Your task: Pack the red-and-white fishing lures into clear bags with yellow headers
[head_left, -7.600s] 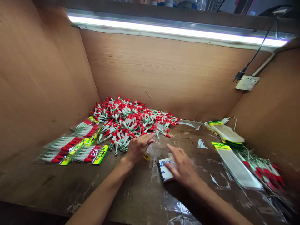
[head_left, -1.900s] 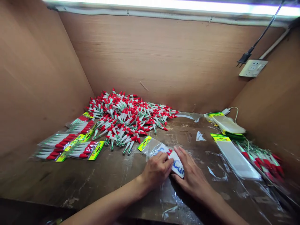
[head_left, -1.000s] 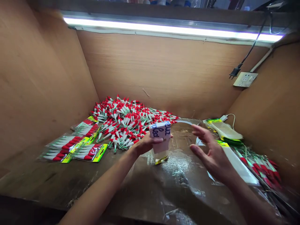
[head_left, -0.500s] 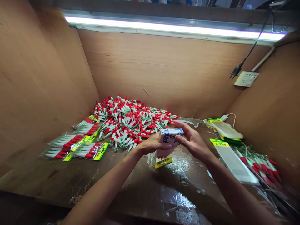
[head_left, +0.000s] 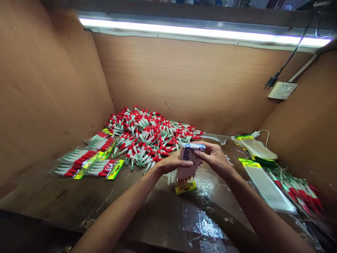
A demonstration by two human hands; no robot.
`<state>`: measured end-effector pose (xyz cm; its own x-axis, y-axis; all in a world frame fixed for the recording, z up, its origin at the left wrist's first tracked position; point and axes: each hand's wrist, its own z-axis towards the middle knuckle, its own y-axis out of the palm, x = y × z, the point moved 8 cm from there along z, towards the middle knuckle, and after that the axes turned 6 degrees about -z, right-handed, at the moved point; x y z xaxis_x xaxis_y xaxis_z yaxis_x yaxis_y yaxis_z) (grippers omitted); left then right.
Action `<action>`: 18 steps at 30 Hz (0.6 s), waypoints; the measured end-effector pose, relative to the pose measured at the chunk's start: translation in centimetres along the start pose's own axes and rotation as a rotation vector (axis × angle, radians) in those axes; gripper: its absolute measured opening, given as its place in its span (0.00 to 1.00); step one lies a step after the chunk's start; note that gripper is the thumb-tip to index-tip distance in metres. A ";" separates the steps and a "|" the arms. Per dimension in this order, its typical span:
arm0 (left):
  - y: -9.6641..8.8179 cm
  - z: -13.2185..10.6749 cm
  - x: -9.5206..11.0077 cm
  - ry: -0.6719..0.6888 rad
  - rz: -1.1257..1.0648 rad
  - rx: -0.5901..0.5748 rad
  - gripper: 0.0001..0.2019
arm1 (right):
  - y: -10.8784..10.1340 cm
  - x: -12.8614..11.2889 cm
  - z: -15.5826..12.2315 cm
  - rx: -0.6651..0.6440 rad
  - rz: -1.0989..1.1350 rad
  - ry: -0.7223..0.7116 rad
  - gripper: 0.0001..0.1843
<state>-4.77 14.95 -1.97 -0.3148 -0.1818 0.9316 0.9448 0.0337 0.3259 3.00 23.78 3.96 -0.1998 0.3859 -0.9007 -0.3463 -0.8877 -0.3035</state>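
A small white block with blue writing (head_left: 187, 156) stands on end above the worktop, held between both hands. My left hand (head_left: 172, 164) grips its left side with fingers curled round it. My right hand (head_left: 214, 156) pinches its top right edge. A clear plastic bag with a yellow header label (head_left: 185, 187) hangs down from the block's lower end and touches the table (head_left: 163, 218). Just behind the hands lies a big heap of red-and-white lures (head_left: 147, 135).
Several filled lure packs with yellow labels (head_left: 91, 163) lie at the left. Empty clear bags (head_left: 265, 182) and more lures (head_left: 302, 191) sit at the right. Wooden walls enclose the bench on three sides. A socket with a plug (head_left: 282, 90) hangs on the right wall.
The block and bag were lifted off the table by my left hand. My right hand, open a second ago, has closed onto the block's top edge.
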 end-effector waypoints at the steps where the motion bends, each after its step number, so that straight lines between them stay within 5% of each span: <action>1: 0.0 0.0 -0.2 0.001 -0.016 -0.014 0.36 | -0.2 0.0 0.1 0.019 0.029 -0.003 0.20; 8: -0.3 0.0 -1.5 0.021 -0.144 -0.053 0.33 | -4.8 0.9 -0.1 0.408 0.312 -0.067 0.14; 12: -1.1 -0.1 -2.4 0.003 -0.286 -0.069 0.34 | -10.5 5.4 -1.8 0.607 0.341 0.038 0.16; 15: -2.1 -0.2 -3.3 -0.016 -0.346 -0.036 0.32 | -14.0 10.1 -3.9 0.656 0.042 0.275 0.26; 18: -3.0 0.1 -3.9 -0.002 -0.373 0.036 0.31 | -15.3 10.5 -6.4 0.812 -0.485 0.316 0.39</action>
<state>-6.37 15.69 -6.58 -0.6367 -0.1864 0.7483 0.7616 0.0000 0.6480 12.06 39.77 -2.85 0.3418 0.4715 -0.8129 -0.8712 -0.1652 -0.4622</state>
